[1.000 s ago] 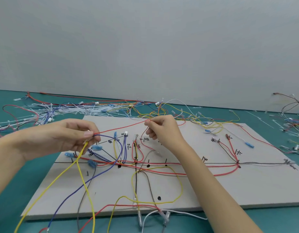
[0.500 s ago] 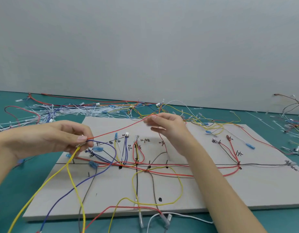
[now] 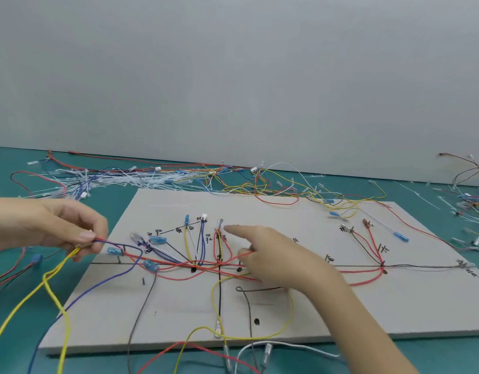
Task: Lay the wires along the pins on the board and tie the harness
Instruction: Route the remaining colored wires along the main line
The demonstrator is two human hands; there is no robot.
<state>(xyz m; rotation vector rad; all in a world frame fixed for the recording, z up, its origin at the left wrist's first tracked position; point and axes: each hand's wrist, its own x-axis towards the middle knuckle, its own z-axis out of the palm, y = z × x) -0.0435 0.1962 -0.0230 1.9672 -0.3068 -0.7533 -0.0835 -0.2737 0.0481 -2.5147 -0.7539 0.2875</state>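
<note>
Fingers (image 3: 84,236) of the left hand (image 3: 57,228) pinch together a small bundle of thin wires, red, blue and yellow (image 3: 79,248), just beside the left edge of the flat grey board (image 3: 327,314). From this pinch the yellow and blue wires hang down over the green desk (image 3: 448,354), and the red one (image 3: 162,263) runs to the right onto the board.

On the right hand (image 3: 276,260) the index finger (image 3: 233,229) is stretched out toward a small metal terminal (image 3: 219,223); the other fingers are curled low over the red wires, and I cannot tell if they hold one (the hand hides it).

I judge the step is still laying: the red wire must go along the small dark pins (image 3: 143,281) near the drawn centre line. The next move needs to keep the wire a little tight from the left pinch while the right hand guides it.
</note>
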